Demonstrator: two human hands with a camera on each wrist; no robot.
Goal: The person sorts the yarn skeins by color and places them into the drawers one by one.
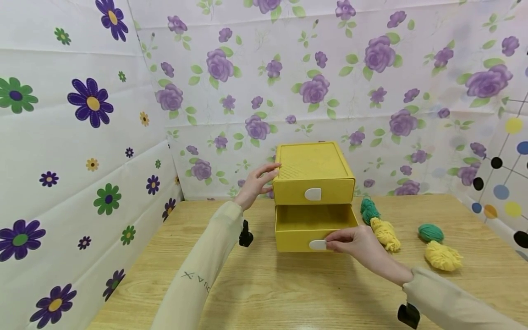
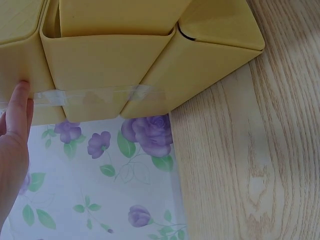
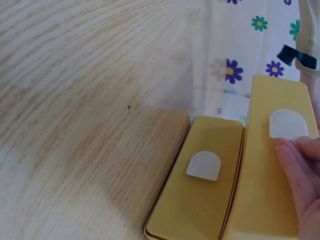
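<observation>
Now the right hand pinches the white tab of the lower drawer, partly out of the yellow cabinet on the counter — the sliding step, apparently — while the left hand rests uncurled against the cabinet's side, and a level slide seems needed next.

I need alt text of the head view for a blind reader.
A right hand pinches the white handle of an open yellow drawer, below a closed one; the left hand touches the cabinet near its top. Green and yellow yarn lies to the right on the table.
</observation>
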